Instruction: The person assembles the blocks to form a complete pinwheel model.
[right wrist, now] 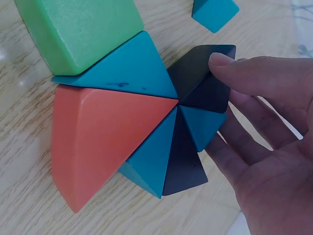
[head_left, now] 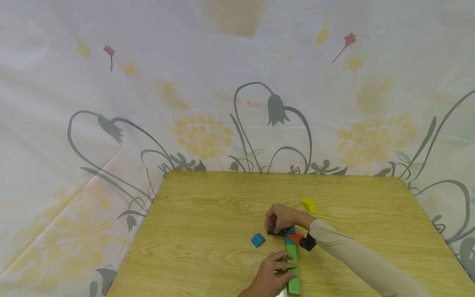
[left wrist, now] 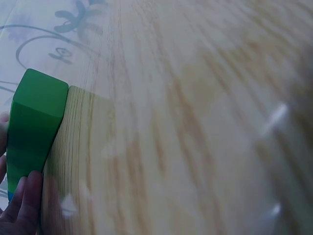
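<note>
My right hand (head_left: pixel 283 216) pinches a black block (right wrist: pixel 208 76), thumb on its top face and fingers at its far side. That block lies in a fan of wedges whose points meet: a blue triangle (right wrist: pixel 122 73), an orange-red triangle (right wrist: pixel 107 127), a second blue wedge (right wrist: pixel 155 156), a black wedge (right wrist: pixel 183 164) and a small blue wedge (right wrist: pixel 203 125). A long green block (head_left: pixel 293 284) runs from the fan toward me. My left hand (head_left: pixel 271 272) holds the green block, with fingertips on both sides of it in the left wrist view.
On the wood-grain table (head_left: pixel 193 231), a loose blue block (head_left: pixel 257 239) lies left of the fan. A yellow block (head_left: pixel 309 205) sits beyond my right wrist. Black pieces (head_left: pixel 307 242) are beside my right sleeve. A flower-printed sheet (head_left: pixel 208 82) hangs behind the table.
</note>
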The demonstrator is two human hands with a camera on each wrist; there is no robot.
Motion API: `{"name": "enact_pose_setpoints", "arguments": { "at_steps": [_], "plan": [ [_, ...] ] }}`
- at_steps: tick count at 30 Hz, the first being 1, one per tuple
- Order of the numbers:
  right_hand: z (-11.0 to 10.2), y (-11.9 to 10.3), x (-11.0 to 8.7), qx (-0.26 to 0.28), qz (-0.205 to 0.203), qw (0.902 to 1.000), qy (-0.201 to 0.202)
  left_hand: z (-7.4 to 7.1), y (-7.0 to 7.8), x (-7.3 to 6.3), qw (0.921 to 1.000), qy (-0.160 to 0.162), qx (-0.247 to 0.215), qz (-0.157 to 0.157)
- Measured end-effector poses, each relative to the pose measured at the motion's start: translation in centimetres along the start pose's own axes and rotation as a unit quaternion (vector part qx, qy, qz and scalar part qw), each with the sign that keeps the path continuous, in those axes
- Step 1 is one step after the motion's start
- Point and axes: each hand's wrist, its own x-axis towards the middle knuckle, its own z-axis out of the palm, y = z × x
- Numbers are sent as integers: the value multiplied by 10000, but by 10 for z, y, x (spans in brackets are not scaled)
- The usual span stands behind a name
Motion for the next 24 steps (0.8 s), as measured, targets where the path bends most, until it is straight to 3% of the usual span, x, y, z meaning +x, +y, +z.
{"name": "enact_pose_setpoints", "arguments": {
  "at_steps": [9, 18, 24],
  "plan": [
    [2, -3, 0, -82, -169, 9997, 124, -2, 2, 0, 10000, -32, -29, -71],
    [13, -15, 9, -115, -718, 9973, 113, 11, -23, -5, 9998, 16, -82, -203],
    [26, -18, 15, -88, -825, 9964, -151, 13, -28, -7, 9992, -47, -241, -327]
  ]
}}
